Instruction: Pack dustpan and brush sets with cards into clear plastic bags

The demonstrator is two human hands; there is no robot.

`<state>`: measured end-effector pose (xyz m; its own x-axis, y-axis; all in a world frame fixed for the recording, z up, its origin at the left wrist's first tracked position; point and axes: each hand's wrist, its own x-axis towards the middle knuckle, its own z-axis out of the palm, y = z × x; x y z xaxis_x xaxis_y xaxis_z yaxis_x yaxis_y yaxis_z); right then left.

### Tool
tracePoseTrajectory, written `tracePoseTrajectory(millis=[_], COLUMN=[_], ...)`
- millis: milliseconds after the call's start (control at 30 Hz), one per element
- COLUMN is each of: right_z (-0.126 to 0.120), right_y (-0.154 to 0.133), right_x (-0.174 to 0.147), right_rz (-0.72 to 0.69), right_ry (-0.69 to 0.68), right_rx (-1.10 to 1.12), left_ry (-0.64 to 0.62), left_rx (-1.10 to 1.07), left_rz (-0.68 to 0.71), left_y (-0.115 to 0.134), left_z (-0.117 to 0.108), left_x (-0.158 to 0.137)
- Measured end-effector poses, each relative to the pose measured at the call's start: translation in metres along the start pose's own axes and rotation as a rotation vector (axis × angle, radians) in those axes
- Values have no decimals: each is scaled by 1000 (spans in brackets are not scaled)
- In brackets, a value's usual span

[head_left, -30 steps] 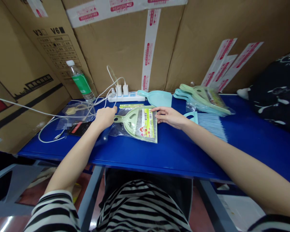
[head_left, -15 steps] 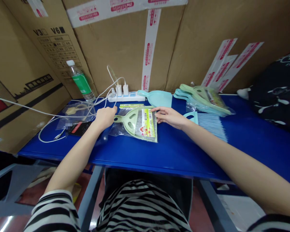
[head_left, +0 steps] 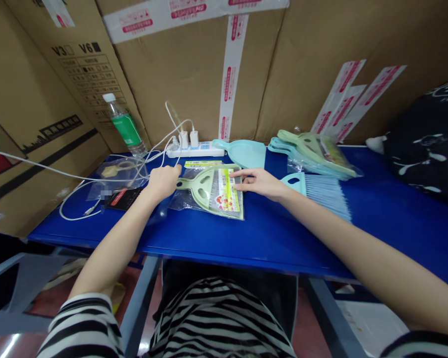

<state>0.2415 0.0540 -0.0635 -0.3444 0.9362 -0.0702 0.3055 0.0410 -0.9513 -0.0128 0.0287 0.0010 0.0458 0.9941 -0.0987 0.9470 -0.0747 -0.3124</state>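
A pale green dustpan and brush set (head_left: 200, 191) lies flat in a clear plastic bag, with a yellow-and-white label (head_left: 229, 191) at its wide end. My left hand (head_left: 163, 182) is closed at the handle end of the bag, thumb towards the handle; its fingertips are partly hidden. Over the wide end, my right hand (head_left: 259, 183) has its fingers stretched out, tips at the label, touching or just above it. Behind the set lies a light blue dustpan (head_left: 246, 152). A light blue brush (head_left: 323, 193) is right of my right hand.
Several bagged green and blue dustpans (head_left: 317, 151) are stacked at the back right. A white power strip (head_left: 205, 149) with chargers and loose cables, a water bottle (head_left: 126, 127) and a black flat item (head_left: 125, 199) occupy the left. Cardboard (head_left: 194, 74) walls the blue table (head_left: 216, 243).
My right hand has shifted slightly left, its fingertips moving from the bag's right edge onto the label area. My left hand and the set have hardly moved.
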Motion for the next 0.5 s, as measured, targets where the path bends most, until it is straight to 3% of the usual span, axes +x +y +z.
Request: tracePoseTrajectory(millis=[300, 500], right_z=[-2, 3], right_y=[7, 5], right_x=[3, 2], right_rz=[-90, -77], right_ry=[-49, 22], right_rx=[-54, -100], left_ry=[14, 12], left_rx=[-8, -10], left_rz=[-1, -3], left_y=[0, 0], left_z=[1, 1], left_x=[0, 0])
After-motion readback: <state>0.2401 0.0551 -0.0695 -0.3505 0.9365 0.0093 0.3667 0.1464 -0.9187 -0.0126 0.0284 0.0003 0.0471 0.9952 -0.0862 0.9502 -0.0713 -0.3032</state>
